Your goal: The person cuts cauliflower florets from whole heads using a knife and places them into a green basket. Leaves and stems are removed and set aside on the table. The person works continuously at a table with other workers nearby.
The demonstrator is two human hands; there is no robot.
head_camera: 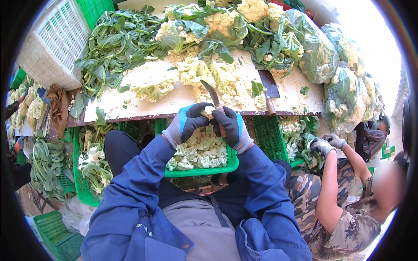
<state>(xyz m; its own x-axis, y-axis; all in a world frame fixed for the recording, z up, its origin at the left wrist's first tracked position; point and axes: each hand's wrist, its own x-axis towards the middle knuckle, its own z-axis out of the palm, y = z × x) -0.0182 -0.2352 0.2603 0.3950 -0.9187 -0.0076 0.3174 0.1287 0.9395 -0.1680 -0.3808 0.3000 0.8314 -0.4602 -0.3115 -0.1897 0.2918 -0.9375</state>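
Observation:
Between the fingers of my left hand (187, 122), in a grey and black coated glove, is a small cauliflower floret (208, 111). My right hand (233, 129), gloved alike, grips the wooden handle of a knife (212, 91), its curved blade pointing up and away from me. Both hands meet above a green plastic crate (202, 172) that holds many cut cauliflower florets (197, 153). Just beyond the hands, cauliflower pieces (196, 70) and a cut section (153, 86) lie on a white board (111, 106).
A cleaver (269, 86) rests at the board's front edge. Cauliflower leaves (120, 42) and whole heads (222, 24) are heaped behind. Bagged cauliflowers (344, 94) stand right. A crate of trimmings (86, 192) is at left. A co-worker's gloved hands (323, 146) work close on my right.

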